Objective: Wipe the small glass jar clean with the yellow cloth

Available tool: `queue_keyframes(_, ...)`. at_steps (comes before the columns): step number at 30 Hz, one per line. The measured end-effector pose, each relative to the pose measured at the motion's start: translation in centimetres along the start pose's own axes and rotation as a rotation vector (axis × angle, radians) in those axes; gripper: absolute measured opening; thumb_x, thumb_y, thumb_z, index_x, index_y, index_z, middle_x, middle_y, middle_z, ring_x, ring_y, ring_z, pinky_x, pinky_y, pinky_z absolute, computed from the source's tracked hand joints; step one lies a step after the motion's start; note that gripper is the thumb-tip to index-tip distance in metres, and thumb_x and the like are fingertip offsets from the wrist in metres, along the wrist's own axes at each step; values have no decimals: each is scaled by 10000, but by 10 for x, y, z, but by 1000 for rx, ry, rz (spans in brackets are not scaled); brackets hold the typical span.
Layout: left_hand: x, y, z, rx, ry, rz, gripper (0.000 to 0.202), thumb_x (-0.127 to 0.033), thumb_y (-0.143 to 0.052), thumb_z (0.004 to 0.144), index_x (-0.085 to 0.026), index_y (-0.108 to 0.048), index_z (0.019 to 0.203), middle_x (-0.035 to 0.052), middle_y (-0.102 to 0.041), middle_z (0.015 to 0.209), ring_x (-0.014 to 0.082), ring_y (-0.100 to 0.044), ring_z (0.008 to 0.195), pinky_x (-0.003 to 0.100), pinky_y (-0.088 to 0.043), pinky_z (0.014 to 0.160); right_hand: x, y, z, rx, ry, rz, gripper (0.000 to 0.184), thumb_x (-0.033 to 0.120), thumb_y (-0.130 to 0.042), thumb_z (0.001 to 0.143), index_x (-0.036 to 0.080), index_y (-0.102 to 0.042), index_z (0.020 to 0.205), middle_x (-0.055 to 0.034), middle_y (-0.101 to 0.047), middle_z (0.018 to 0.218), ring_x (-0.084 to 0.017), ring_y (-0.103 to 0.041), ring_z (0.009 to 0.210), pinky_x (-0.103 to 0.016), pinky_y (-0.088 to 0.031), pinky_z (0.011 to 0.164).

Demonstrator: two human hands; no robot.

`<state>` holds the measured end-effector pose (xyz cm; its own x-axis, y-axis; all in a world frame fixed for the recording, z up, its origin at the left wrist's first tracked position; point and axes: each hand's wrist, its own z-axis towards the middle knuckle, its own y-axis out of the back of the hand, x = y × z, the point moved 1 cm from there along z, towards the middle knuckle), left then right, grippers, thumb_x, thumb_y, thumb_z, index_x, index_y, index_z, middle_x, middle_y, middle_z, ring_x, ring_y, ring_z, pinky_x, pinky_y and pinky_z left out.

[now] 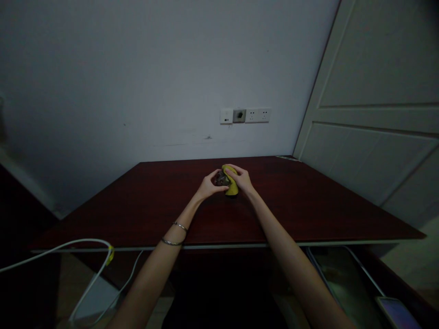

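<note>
Both my arms reach out over a dark red-brown table [144,210]. My left hand [208,184] is closed around a small dark glassy object [221,179] that I cannot make out clearly. My right hand [243,179] is curled over a yellow cloth [232,186], pressing it against that object. The two hands meet just above the tabletop, near its middle and toward the far side. Two thin bangles [174,233] circle my left wrist.
A white wall with a row of sockets [245,115] stands behind the table. A white panelled door [373,119] is on the right. White cables [89,260] hang at the lower left. A phone [399,313] and a flat panel lie low at the right.
</note>
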<state>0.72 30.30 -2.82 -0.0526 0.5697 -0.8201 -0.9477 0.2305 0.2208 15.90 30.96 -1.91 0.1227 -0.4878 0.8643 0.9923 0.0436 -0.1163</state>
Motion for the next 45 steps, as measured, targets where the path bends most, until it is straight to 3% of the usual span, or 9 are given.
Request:
queue_keyframes(5, -6, 2, 2, -22, 18, -55, 716, -268, -807, 456, -108, -541, 1101, 109, -628, 1069, 227, -587, 971, 353, -475, 861, 1, -2, 0, -91, -3, 17, 470, 472, -657, 648, 166, -645, 1005, -89, -655, 1061, -217, -604, 966, -348, -475, 870)
queue_keyframes(10, -6, 3, 2, -102, 176, -141, 692, -321, -791, 482, -98, -563, 1096, 106, -653, 1008, 200, -613, 854, 285, -501, 722, 12, -2, -6, 146, -31, 67, 519, 459, -632, 691, 238, -558, 1155, -45, -620, 1127, -196, -591, 991, -319, -469, 875)
queue_keyframes(14, -6, 6, 1, -157, 263, -125, 501, -393, -714, 613, -113, -623, 1018, 93, -672, 939, 162, -612, 742, 221, -487, 590, 17, -1, -11, 291, -61, 59, 759, 339, -752, 574, 269, -441, 1262, -41, -559, 1207, -206, -566, 1038, -312, -470, 878)
queue_keyframes(18, 1, 6, 2, -126, 306, -204, 495, -453, -691, 630, -93, -631, 964, 80, -671, 843, 138, -605, 646, 231, -497, 554, 13, -4, -11, 319, -62, -4, 961, 269, -798, 474, 254, -344, 1321, -67, -531, 1218, -209, -564, 1031, -328, -477, 869)
queue_keyframes(22, 8, 6, 2, -64, 379, -222, 578, -536, -663, 626, -109, -598, 1011, 70, -654, 803, 144, -606, 596, 264, -512, 489, 10, -6, -11, 271, -33, -67, 928, 276, -793, 471, 212, -377, 1298, -85, -546, 1183, -209, -570, 1011, -332, -472, 873)
queue_keyframes(28, 9, 15, 2, 80, 374, -144, 628, -610, -559, 682, -120, -566, 1075, 95, -641, 891, 160, -615, 716, 255, -515, 561, 4, -5, -5, 127, -67, -106, 848, 299, -791, 466, 155, -454, 1230, -112, -544, 1201, -224, -546, 1064, -342, -437, 927)
queue_keyframes(35, 17, 11, 7, 25, 230, -147, 987, -330, -808, 483, -111, -329, 1317, 166, -544, 1180, 207, -587, 940, 320, -475, 806, -1, -1, -1, 36, -209, -92, 701, 352, -754, 529, 144, -520, 1156, -113, -606, 1106, -214, -599, 954, -347, -483, 852)
queue_keyframes(41, 8, 8, 6, 42, 178, -163, 653, -286, -787, 514, -83, -546, 1087, 134, -609, 1094, 207, -595, 936, 339, -456, 859, -1, -6, -4, 61, -239, -71, 657, 348, -760, 529, 153, -551, 1121, -94, -633, 1052, -187, -618, 880, -312, -504, 797)
queue_keyframes(45, 5, 9, 6, -23, 177, -169, 630, -257, -791, 497, -86, -557, 1057, 125, -618, 1083, 200, -603, 920, 343, -463, 859, -2, -6, -5, 92, -220, -56, 670, 359, -755, 542, 148, -540, 1140, -98, -628, 1064, -186, -617, 880, -309, -501, 800)
